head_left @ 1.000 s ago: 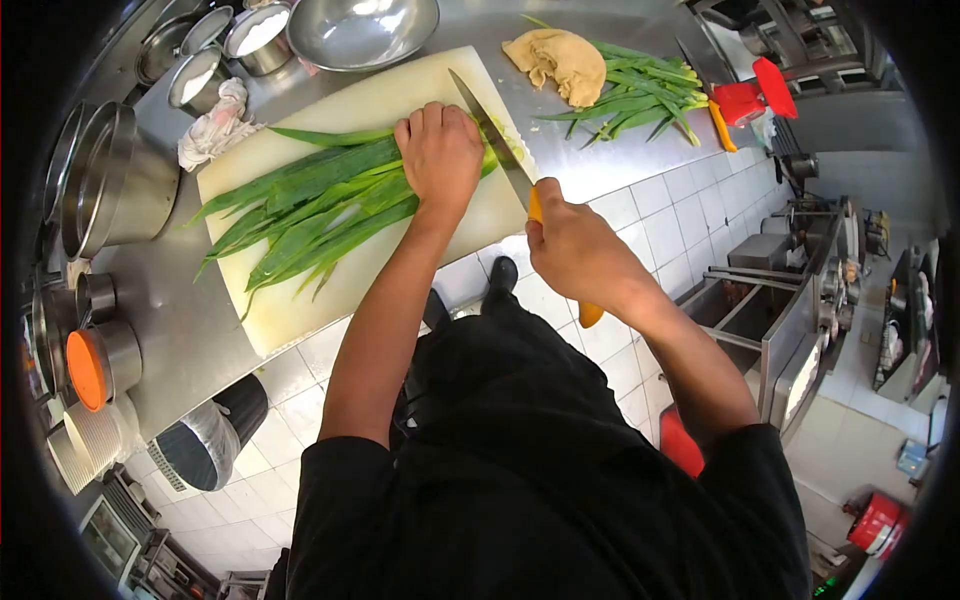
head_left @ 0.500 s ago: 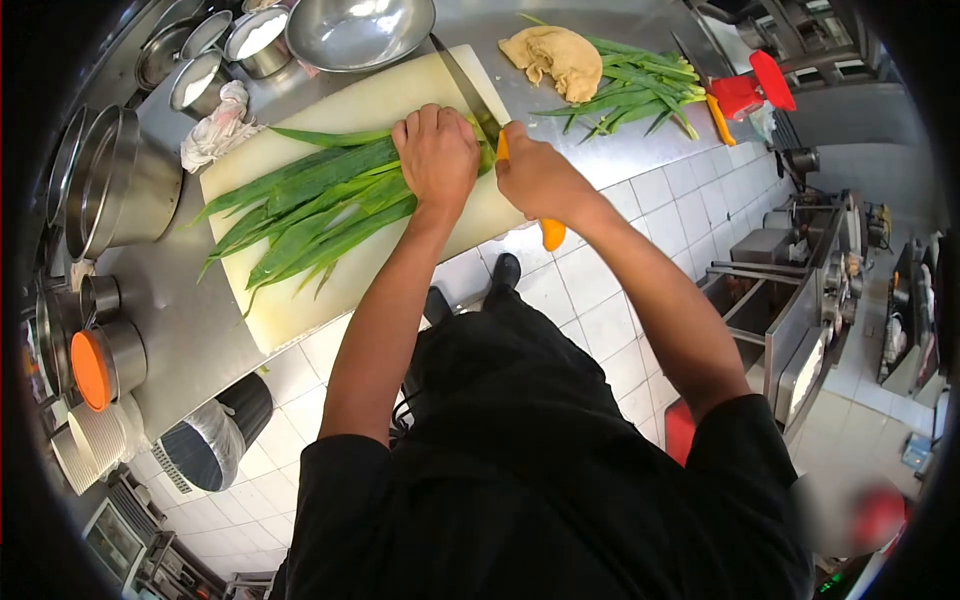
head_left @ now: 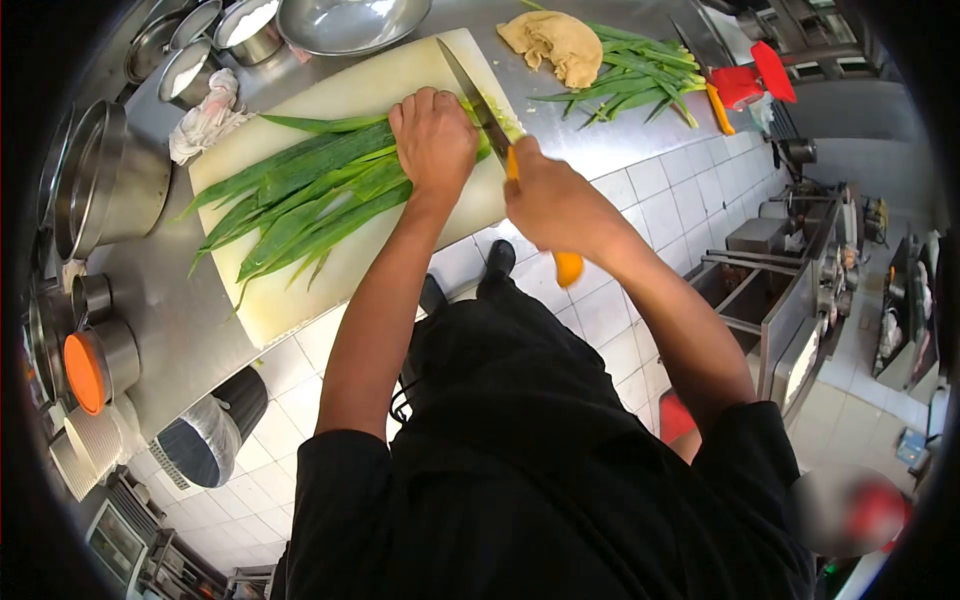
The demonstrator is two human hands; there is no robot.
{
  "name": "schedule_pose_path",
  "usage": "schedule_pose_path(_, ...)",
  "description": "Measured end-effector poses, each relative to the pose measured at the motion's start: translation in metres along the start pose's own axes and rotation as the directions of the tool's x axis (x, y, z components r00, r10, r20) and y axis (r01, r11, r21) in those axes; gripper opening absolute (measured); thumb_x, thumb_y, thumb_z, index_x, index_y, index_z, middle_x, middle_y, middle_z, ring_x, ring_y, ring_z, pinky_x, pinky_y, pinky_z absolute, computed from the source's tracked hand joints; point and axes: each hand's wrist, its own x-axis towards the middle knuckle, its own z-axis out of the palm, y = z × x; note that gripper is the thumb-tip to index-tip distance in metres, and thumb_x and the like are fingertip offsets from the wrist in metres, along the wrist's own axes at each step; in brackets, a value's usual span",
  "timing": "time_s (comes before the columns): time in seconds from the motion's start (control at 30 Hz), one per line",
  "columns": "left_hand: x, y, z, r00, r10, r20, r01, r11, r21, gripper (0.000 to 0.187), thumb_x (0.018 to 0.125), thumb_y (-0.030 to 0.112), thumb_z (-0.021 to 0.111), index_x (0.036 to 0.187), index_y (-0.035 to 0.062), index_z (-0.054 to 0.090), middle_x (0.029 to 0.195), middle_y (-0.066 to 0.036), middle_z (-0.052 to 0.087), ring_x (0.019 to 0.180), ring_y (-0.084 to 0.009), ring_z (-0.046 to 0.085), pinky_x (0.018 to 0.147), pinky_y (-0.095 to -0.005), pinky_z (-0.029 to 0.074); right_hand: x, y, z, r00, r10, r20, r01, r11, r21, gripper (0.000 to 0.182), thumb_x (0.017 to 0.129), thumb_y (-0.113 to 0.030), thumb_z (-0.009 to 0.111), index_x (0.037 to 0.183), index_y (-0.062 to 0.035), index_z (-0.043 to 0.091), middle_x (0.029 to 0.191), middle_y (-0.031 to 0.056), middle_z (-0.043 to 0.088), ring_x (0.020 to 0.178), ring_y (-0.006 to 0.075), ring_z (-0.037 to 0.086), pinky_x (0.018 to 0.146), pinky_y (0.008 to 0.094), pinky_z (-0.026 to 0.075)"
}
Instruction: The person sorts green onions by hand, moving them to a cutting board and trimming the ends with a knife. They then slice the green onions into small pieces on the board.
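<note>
Long green leaves (head_left: 320, 190) lie in a bunch across the pale cutting board (head_left: 290, 310). My left hand (head_left: 434, 142) presses down on their right end, fingers curled round them. In my right hand (head_left: 560, 200) is the orange handle of a knife (head_left: 474, 98); its blade points up and left over the board, just right of my left hand. Small pale-green pieces show beside the blade. The leaf ends under my left palm are hidden.
A metal bowl (head_left: 352, 22) stands behind the board, with white-filled pots (head_left: 188, 78) and a crumpled cloth (head_left: 208, 118) to its left. A lump of dough (head_left: 550, 48), more greens (head_left: 650, 80), a second orange handle (head_left: 719, 108) and a red object (head_left: 738, 88) lie at right.
My right hand and the knife handle have moved slightly down and right, with the blade more steeply angled. My left hand still holds the leaves.
</note>
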Motion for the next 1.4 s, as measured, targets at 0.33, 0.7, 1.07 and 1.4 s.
schedule_pose_path(0.33,0.001,0.000,-0.006,0.999,-0.015,0.048,0.016,1.000,-0.010,0.009,0.082,0.010,0.058,0.078,0.0054,0.064,0.085,-0.008,0.059,0.087,-0.0279,0.055,0.084,-0.0405,0.040,0.056,0.042,0.046,0.967,-0.148,-0.207,0.149,0.989,-0.012,0.025,0.091,-0.012,0.051,0.108,0.0038,0.040,0.084,0.0344,0.064,0.086,0.0506,0.064,0.081,0.0550,0.050)
schedule_pose_path(0.7,-0.002,-0.007,-0.004,0.997,0.071,-0.018,-0.071,0.997,-0.016,0.005,0.075,0.005,0.060,0.078,0.0028,0.063,0.086,-0.011,0.059,0.089,-0.0292,0.055,0.088,-0.0413,0.040,0.014,-0.016,-0.023,0.995,0.026,0.091,-0.033,0.997,0.068,0.029,0.094,-0.012,0.043,0.114,0.0084,0.041,0.082,0.0254,0.065,0.051,0.0289,0.065,0.050,0.0391,0.053)
schedule_pose_path(1.07,0.000,-0.010,0.001,1.000,0.018,-0.012,-0.018,1.000,-0.012,0.010,0.084,0.010,0.058,0.077,0.0061,0.064,0.081,-0.010,0.060,0.084,-0.0294,0.056,0.082,-0.0420,0.042,-0.008,0.011,0.021,0.997,-0.053,-0.054,0.049,0.997,-0.058,0.025,0.089,-0.009,0.049,0.107,0.0077,0.040,0.083,0.0344,0.064,0.077,0.0473,0.065,0.075,0.0526,0.051)
schedule_pose_path(1.4,-0.005,-0.008,-0.004,1.000,0.014,0.000,-0.014,0.999,-0.033,0.010,0.083,0.010,0.058,0.077,0.0051,0.064,0.083,-0.010,0.060,0.086,-0.0294,0.056,0.083,-0.0416,0.042,0.064,0.025,0.018,0.993,-0.095,-0.064,0.099,0.993,0.068,0.027,0.093,-0.011,0.047,0.113,0.0060,0.039,0.081,0.0254,0.066,0.053,0.0309,0.066,0.053,0.0418,0.054)
